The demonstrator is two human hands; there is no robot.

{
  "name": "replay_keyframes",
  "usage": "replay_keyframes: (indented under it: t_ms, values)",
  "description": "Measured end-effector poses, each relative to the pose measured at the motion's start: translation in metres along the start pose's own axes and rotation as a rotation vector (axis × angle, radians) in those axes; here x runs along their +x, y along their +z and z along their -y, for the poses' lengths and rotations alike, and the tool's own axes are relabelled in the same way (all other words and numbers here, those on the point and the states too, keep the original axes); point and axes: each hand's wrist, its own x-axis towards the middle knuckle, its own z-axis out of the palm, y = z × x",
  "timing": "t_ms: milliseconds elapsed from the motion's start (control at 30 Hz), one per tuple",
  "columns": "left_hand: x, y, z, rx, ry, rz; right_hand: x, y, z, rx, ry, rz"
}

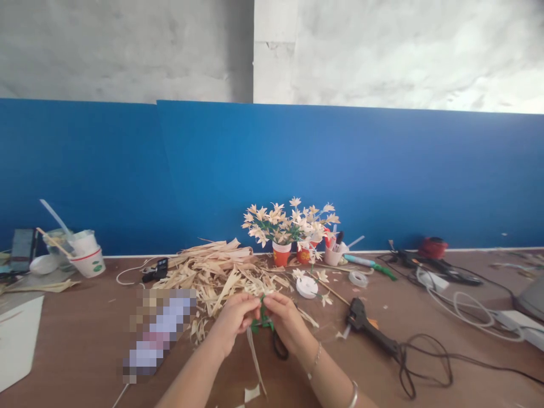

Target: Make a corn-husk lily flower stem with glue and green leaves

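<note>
Over the front middle of the table, my left hand (238,315) and my right hand (283,314) meet with fingertips pinched together. Between them is a thin green strip (262,306), partly hidden by the fingers. More green material lies just below the fingertips, and I cannot make out its shape. A pale dry husk strip (255,357) hangs or lies beneath my left hand. Behind the hands spreads a heap of dried husks (221,272). Pale flowers with green stems (293,224) stand in a red paper cup (281,255) further back.
A black glue gun (368,326) with its cord lies to the right. Near it are a white roll (306,287) and a tape ring (358,279). A white bucket (88,262) stands far left, a power strip (521,328) far right. A blue partition (212,170) closes the back.
</note>
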Motion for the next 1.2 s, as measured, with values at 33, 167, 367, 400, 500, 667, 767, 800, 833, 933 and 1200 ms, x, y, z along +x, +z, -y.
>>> replay_keyframes:
  t_ms: [33, 167, 367, 400, 500, 667, 767, 800, 833, 933, 1200]
  values:
    - [0.0, 0.001, -0.002, -0.018, -0.011, 0.011, 0.0, 0.001, 0.002, 0.001, 0.003, 0.005]
    - [0.0, 0.002, -0.013, -0.04, -0.015, 0.023, 0.003, 0.009, 0.014, -0.032, -0.013, -0.028]
    - [0.008, 0.008, -0.036, 0.122, 0.267, -0.142, 0.022, 0.025, 0.047, -0.225, -0.164, -0.195]
    - [0.01, 0.01, -0.039, 0.163, 0.341, -0.195, 0.025, 0.028, 0.052, -0.248, -0.193, -0.206]
    - [0.011, 0.016, -0.044, 0.346, 0.563, -0.323, 0.03, 0.035, 0.065, -0.31, -0.249, -0.231]
    - [0.011, 0.02, -0.039, 0.699, 0.841, -0.472, 0.029, 0.043, 0.068, -0.343, -0.288, -0.271]
    - [0.012, 0.018, -0.034, 0.842, 0.998, -0.492, 0.029, 0.044, 0.065, -0.339, -0.292, -0.291]
    - [0.013, 0.017, -0.034, 0.869, 1.024, -0.493, 0.029, 0.044, 0.065, -0.349, -0.292, -0.293]
    - [0.013, 0.016, -0.033, 0.891, 1.037, -0.496, 0.029, 0.044, 0.065, -0.364, -0.294, -0.29]
    - [0.013, 0.014, -0.033, 0.937, 1.034, -0.533, 0.031, 0.042, 0.064, -0.409, -0.306, -0.274]
    - [0.011, 0.019, -0.036, 0.673, 0.885, -0.582, 0.03, 0.048, 0.062, -0.152, -0.175, -0.284]
